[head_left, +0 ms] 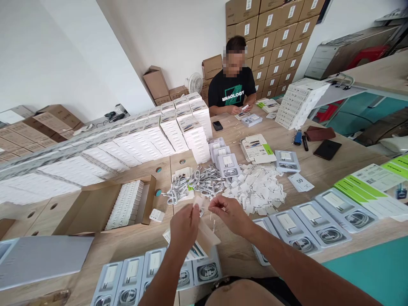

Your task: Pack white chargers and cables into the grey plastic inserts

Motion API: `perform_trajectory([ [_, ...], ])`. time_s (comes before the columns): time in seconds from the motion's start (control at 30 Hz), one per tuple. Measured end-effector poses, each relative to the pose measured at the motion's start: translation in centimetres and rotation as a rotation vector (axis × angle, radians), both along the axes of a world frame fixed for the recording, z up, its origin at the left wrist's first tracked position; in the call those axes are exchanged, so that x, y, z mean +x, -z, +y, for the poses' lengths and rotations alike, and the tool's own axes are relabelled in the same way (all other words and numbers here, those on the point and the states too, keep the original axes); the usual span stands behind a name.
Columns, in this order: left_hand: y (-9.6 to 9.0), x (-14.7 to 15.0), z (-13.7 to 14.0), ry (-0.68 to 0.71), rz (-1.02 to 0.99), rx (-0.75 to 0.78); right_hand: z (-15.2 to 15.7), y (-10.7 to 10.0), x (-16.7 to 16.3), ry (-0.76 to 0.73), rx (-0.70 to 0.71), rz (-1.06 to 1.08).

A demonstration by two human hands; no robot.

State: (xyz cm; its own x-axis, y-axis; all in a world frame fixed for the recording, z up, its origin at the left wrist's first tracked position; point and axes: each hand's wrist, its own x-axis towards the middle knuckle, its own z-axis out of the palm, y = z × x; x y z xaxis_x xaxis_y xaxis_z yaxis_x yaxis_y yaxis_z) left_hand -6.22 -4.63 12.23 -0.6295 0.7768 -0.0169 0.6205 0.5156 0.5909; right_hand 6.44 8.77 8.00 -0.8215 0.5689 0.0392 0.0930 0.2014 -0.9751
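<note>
- Between the two hands, above the wooden table (140, 244): a pale, thin-walled carton (208, 236), tilted.
- Left hand (184, 223): clamped on the carton's upper edge, thumb uppermost.
- Right hand (232, 214): thumb and forefinger brought together beside that edge; whether anything is pinched between them cannot be told.
- Just beyond the hands: a tangle of grey charging cables (207, 180), adjoining a heap of small white flat pieces (259, 189).
- Near the left forearm: a row of plastic trays (138, 285), with white chargers and coiled cables visible in them; a similar row lies by the right forearm.
- Farther left: an open cardboard box (95, 208) of white blocks, with one white adapter (157, 215) just beside it.
- Far right: overlapping green-and-white printed sleeves (360, 191).
- Across the table: a co-worker (234, 93), both hands at a small white item; brown cartons (270, 42) stand stacked behind.
</note>
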Motion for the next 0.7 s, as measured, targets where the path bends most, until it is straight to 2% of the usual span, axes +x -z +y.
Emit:
perform_trajectory([
  [0.07,0.6,-1.3,0.0,-0.122,-0.119,0.032,0.4,2.2,0.0,-0.013,0.061,-0.116],
  [0.13,1.2,-2.5,-0.1,-0.182,-0.23,0.044,1.3,4.9,0.1,0.006,0.113,-0.249],
  [0.23,2.0,-3.4,-0.6,-0.182,-0.371,0.074,3.0,8.5,0.6,0.037,0.122,-0.391],
  [0.3,2.4,-3.4,-0.9,-0.172,-0.434,0.101,3.6,9.5,0.7,0.048,0.107,-0.436],
  [0.4,2.7,-3.0,-1.0,-0.17,-0.48,0.113,3.0,8.4,-0.1,0.045,0.054,-0.395],
  [0.5,2.6,-2.3,-0.5,-0.181,-0.482,0.104,0.9,5.4,-1.9,-0.011,-0.051,-0.281],
  [0.6,2.4,-1.5,0.3,-0.149,-0.435,0.137,-1.2,2.6,-3.6,-0.012,-0.332,-0.081],
  [0.67,2.5,-1.1,0.8,-0.121,-0.405,0.169,-1.9,1.7,-4.4,0.044,-0.538,0.036],
  [0.7,2.6,-1.0,0.9,-0.118,-0.398,0.177,-2.0,1.4,-4.6,0.076,-0.598,0.067],
])
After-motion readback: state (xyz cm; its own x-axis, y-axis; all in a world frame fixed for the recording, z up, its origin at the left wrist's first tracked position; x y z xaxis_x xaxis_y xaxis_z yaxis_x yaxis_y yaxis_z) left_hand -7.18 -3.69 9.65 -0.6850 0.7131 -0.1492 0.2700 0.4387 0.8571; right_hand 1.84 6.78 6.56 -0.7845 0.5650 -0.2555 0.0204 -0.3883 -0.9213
